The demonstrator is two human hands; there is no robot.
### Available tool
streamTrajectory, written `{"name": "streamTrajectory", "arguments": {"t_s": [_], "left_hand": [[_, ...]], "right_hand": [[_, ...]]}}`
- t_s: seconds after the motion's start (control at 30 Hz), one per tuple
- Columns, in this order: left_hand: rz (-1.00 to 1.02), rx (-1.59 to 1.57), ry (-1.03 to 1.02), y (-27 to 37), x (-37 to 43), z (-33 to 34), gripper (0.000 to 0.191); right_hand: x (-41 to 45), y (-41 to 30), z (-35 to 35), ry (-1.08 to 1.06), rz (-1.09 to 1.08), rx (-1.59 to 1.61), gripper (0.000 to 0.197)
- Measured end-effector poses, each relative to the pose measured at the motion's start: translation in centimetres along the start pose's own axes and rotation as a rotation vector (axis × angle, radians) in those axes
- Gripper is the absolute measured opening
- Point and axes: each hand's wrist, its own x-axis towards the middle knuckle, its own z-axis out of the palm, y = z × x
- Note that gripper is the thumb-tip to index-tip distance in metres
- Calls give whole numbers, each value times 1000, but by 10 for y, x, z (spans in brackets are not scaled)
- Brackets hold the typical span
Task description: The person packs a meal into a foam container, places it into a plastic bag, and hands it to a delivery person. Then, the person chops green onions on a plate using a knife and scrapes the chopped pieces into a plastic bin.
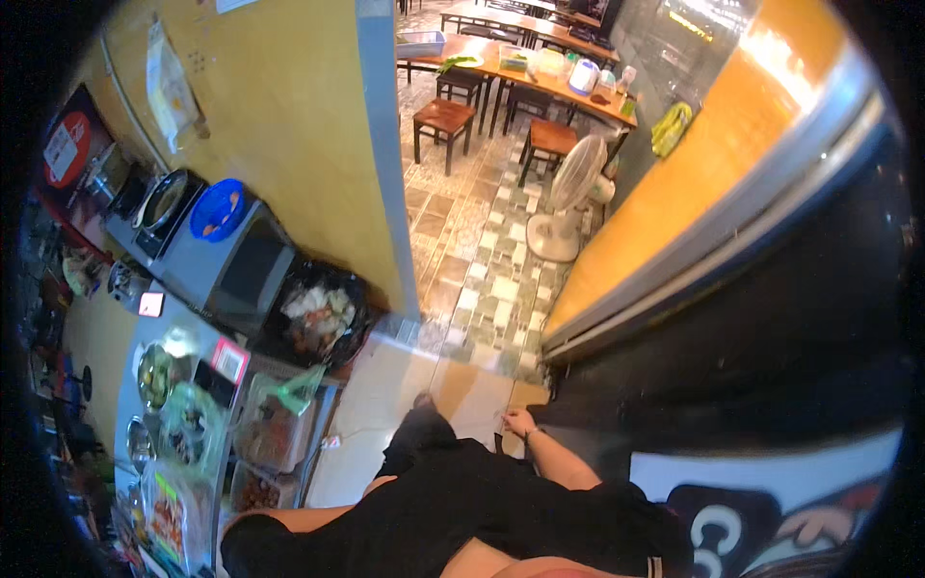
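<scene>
My right hand [517,423] hangs low beside my dark clothing, over the tiled floor near the doorway. Its fingers look loosely curled, and whether they pinch anything is too small to make out. A dark band circles that wrist. Of my left arm [314,517], only a bare stretch below the sleeve shows; the left hand is out of view. Ahead is the door sill [405,332], with a patterned tile floor [498,289] beyond it. To the left, a bin lined with a black bag [318,318] holds food scraps and crumpled waste.
A counter [155,329] along the left carries a blue basket [218,209], a pan [168,201], a phone [214,383] and bagged food [191,426]. Clear tubs [271,433] sit below. Past the doorway stand a fan [571,199], stools [444,117] and tables [488,54]. A dark panel [723,361] flanks the right.
</scene>
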Motion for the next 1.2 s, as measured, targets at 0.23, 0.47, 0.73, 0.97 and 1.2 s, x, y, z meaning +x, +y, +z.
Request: {"name": "streamTrajectory", "arguments": {"t_s": [0.23,0.47,0.73,0.97,1.2], "left_hand": [[260,54,-120,-10,277,-132,38],[271,113,-49,-38,525,-163,35],[-2,208,296,-19,702,-206,33],[-99,224,524,-78,913,-249,30],[39,60,311,-156,1185,-449,26]], "right_hand": [[141,-154,-123,77,-86,338,26],[319,-272,-221,275,-60,-56,27],[592,-515,-406,85,-221,-531,26],[783,-724,-440,-135,-277,-387,30],[884,-893,-477,-321,-48,-309,32]]}}
